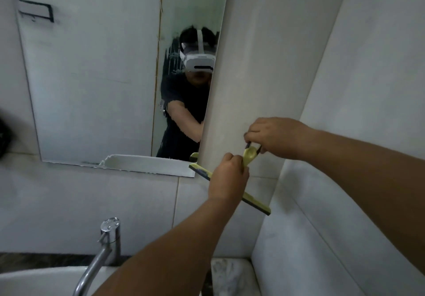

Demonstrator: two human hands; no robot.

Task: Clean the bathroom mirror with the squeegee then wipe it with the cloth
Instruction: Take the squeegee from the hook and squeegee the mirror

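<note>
At the lower centre of the frame, the squeegee sits off the mirror, beside its lower right corner. The left hand grips its handle closed, steadying it, while the right hand pinches the dark loop at the handle's end, probably unhooking or hanging it. No cloth is visible.

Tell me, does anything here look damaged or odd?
Yes. The mirror has a ragged, chipped patch along its bottom edge, left of the squeegee, and smeary streaks on its right side, beside the person's reflection.
</note>
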